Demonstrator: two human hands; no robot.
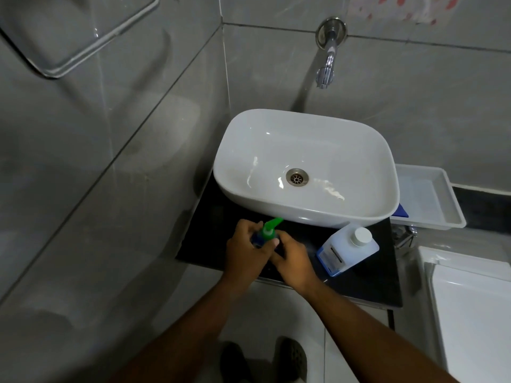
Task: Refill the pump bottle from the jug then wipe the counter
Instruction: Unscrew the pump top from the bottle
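A blue pump bottle point(259, 238) with a green pump head point(271, 227) stands on the black counter point(367, 283) in front of the basin. My left hand point(244, 251) is wrapped around the bottle's body. My right hand point(293, 259) holds it from the right, fingers at the collar below the pump. To the right stands the jug point(345, 251), a translucent white container with a white cap and a blue label; the cap is on and no hand touches it.
A white basin point(304, 167) sits on the counter under a chrome wall tap point(327, 64). A white plastic tray point(425, 200) lies to the right, with something blue under its edge. A white appliance top point(470, 305) fills the lower right. Grey tiled walls close the left.
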